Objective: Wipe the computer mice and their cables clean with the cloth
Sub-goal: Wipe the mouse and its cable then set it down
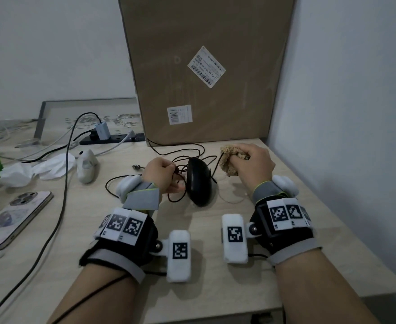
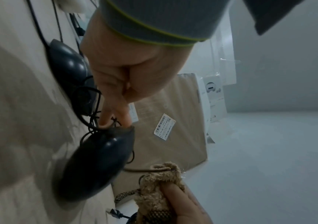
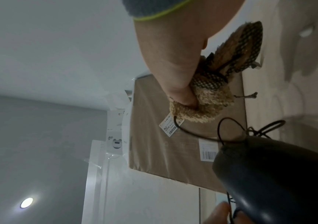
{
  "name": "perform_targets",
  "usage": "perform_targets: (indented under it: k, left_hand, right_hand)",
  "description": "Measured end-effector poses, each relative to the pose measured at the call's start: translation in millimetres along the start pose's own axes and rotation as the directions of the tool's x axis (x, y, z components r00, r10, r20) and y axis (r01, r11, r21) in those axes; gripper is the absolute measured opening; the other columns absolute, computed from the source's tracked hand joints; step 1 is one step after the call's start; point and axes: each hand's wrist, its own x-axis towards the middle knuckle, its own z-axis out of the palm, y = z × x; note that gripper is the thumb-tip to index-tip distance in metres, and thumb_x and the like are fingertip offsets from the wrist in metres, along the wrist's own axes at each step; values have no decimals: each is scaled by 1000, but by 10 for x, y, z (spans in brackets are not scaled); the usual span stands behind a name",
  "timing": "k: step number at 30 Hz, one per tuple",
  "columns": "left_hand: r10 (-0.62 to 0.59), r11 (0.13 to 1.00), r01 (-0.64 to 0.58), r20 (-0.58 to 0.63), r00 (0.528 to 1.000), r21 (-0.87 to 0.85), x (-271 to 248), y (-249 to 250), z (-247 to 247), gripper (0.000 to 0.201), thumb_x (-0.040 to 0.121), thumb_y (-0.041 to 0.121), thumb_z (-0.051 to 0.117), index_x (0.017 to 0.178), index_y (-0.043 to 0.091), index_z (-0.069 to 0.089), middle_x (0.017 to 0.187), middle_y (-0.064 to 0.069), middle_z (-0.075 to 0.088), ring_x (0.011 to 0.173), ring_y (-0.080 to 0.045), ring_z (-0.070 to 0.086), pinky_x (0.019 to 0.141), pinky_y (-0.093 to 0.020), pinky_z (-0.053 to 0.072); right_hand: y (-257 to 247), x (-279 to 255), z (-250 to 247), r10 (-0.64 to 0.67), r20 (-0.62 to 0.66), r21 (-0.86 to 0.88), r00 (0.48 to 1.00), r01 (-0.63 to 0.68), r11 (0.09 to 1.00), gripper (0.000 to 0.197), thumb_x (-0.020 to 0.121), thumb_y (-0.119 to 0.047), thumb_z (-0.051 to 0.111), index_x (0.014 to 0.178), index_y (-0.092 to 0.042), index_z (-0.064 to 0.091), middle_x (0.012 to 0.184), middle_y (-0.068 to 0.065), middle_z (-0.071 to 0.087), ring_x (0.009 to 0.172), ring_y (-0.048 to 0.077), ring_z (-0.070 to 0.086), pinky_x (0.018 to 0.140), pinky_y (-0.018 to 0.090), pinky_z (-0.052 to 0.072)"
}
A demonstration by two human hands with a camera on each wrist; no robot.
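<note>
Pale wood desk (image 1: pixel 215 265) against white wall (image 1: pixel 344 90), left hand (image 1: pixel 160 174) pinching mouse cable (image 1: pixel 176 183), right hand (image 1: pixel 255 164) clutching cloth (image 1: pixel 228 162)

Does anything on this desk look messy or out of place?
Yes. The black mouse sits in a tangle of its own thin cable, looped and knotted on the desk beside the left hand. Further left, crumpled white tissue lies loose among charger leads.
</note>
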Motion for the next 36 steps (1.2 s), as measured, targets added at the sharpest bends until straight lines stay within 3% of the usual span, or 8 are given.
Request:
perform_targets:
  k: [5, 8, 10, 16, 22, 26, 30, 36]
  left_hand:
    - [86, 957, -92, 37, 996, 275, 62, -77, 5, 21, 90, 8, 55, 70, 14, 58, 41, 9, 61, 26, -3, 42, 32, -11, 30]
    - [123, 908, -134, 54, 991, 397, 61, -74, 15, 18, 83, 16, 66, 67, 22, 68, 61, 8, 69, 59, -6, 61, 59, -17, 49]
    - [132, 873, -132, 33, 991, 470, 29, -41, 26, 7, 82, 20, 69, 83, 20, 76, 84, -1, 72, 84, -16, 65, 76, -24, 49]
    - [530, 804, -479, -61, 846, 353, -64, 109, 97, 13, 83, 35, 68, 91, 25, 73, 99, 9, 51, 74, -3, 49, 69, -15, 36]
    - [352, 920, -381, 230, 907, 93, -232, 185, 283, 20, 84, 26, 69, 88, 9, 59, 68, 1, 60, 44, 5, 50, 41, -8, 35]
    - [260, 959, -282, 278, 925, 39, -203, 146, 292, 24, 81, 20, 72, 87, 15, 49, 61, 1, 65, 43, -2, 50, 38, -12, 33]
    - [222, 973, -230, 316, 922, -13, -172, 151, 230, 15, 86, 11, 66, 94, 10, 53, 53, 2, 66, 42, -2, 51, 38, -13, 34]
    - [194, 981, -182, 320, 927, -67, -139, 125, 192, 18, 90, 6, 60, 107, 0, 61, 52, 5, 65, 43, 1, 53, 44, -12, 44]
  right_hand:
    - [-62, 118, -41, -126, 81, -83, 989, 132, 988, 30, 79, -18, 61, 101, -36, 71, 95, -7, 64, 113, 24, 48, 96, 37, 27]
    - [-26, 143, -19, -172, 128, -53, 977, 180, 982, 29, 76, -17, 64, 96, -36, 72, 84, -10, 61, 108, 27, 54, 99, 46, 34]
    - [16, 134, 3, -187, 134, -16, 973, 191, 982, 27, 72, -22, 64, 92, -38, 72, 89, -7, 67, 108, 27, 55, 100, 50, 36]
    - [21, 98, 15, -227, 190, -50, 955, 241, 969, 28, 76, -17, 65, 92, -39, 71, 104, -11, 68, 115, 20, 50, 98, 37, 28]
    - [-46, 30, -32, -288, 259, -23, 922, 304, 952, 25, 77, -21, 68, 87, -45, 67, 96, -12, 66, 112, 18, 48, 91, 35, 25]
    - [-85, -25, -22, -296, 266, 66, 917, 289, 955, 23, 67, -31, 66, 76, -52, 65, 81, -22, 62, 108, 16, 51, 101, 46, 33]
    - [-29, -19, 21, -331, 200, 152, 922, 305, 940, 24, 60, -46, 59, 81, -54, 68, 83, -23, 68, 98, 10, 61, 93, 54, 43]
    - [26, 3, 44, -302, 76, 291, 950, 269, 918, 26, 74, -16, 68, 86, -39, 72, 83, -15, 71, 89, 7, 65, 82, 35, 54]
